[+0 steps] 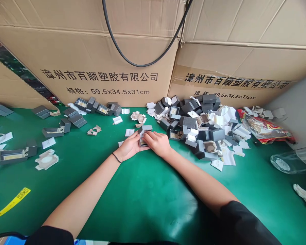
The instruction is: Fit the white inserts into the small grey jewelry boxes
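Two black sleeves (247, 219) come in over the near edge of the green table (137, 194), bare forearms stretching forward, and here's the action: a small dark-gray box (146, 128), lid end up, sits between both hands, past the middle of the table toward the far edge. The left hand (129, 148), dark band (117, 158) at its wrist, grips the box from the side, fingers wrapped beneath. The right hand (157, 143) curls over the top, fingertips pressed on the box; whether they pinch anything there, I can't quite tell. Just left of the hands, a white card (129, 132)! Right of them, a big heap of gray boxes and white paper pieces (193, 122), crowding up to the cartons (99, 51) along the far edge. A red packet (267, 129) lies toward the far right corner, a clear cup (290, 162) on its side by the right edge. Over left, open gray boxes (15, 154) are scattered, and a yellow strip (11, 205) slants toward the near left corner.
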Available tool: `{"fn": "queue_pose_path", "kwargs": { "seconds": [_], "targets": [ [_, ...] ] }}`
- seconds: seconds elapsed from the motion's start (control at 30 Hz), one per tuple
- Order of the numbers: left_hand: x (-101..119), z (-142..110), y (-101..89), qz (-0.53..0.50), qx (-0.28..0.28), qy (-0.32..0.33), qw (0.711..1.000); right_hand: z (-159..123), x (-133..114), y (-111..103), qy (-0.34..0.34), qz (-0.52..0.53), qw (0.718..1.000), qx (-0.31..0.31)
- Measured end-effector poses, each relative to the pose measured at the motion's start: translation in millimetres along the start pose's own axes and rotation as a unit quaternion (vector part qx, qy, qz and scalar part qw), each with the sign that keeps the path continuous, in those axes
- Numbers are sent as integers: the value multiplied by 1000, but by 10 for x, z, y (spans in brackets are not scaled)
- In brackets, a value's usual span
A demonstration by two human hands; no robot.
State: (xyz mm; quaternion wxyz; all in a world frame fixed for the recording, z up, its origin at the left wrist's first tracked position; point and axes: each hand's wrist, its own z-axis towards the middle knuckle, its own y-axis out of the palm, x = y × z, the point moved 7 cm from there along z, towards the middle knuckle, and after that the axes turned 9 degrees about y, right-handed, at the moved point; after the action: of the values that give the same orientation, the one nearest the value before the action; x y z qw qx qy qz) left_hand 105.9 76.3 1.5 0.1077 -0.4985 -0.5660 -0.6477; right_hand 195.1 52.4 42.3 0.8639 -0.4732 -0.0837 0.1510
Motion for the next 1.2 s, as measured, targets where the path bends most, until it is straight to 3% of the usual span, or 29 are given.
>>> {"fn": "queue_pose_path", "kwargs": {
  "seconds": [0.2,0.4,0.6,0.93,1.2],
  "targets": [
    [25,10,-14,-27,13,4,1000,1,60,-6,40,37,999,-5],
    [33,-18,11,-25,16,-1,1000,39,127,2,123,60,988,-78],
    [15,-20,-9,-17,4,-17,1000,8,166,17,154,93,976,-127],
    [67,-40,31,-35,17,5,999,-8,122,-41,109,58,990,-63],
    [-25,32,-58,-53,30,8,998,-15,119,84,91,-8,992,-89]
  ]
}}
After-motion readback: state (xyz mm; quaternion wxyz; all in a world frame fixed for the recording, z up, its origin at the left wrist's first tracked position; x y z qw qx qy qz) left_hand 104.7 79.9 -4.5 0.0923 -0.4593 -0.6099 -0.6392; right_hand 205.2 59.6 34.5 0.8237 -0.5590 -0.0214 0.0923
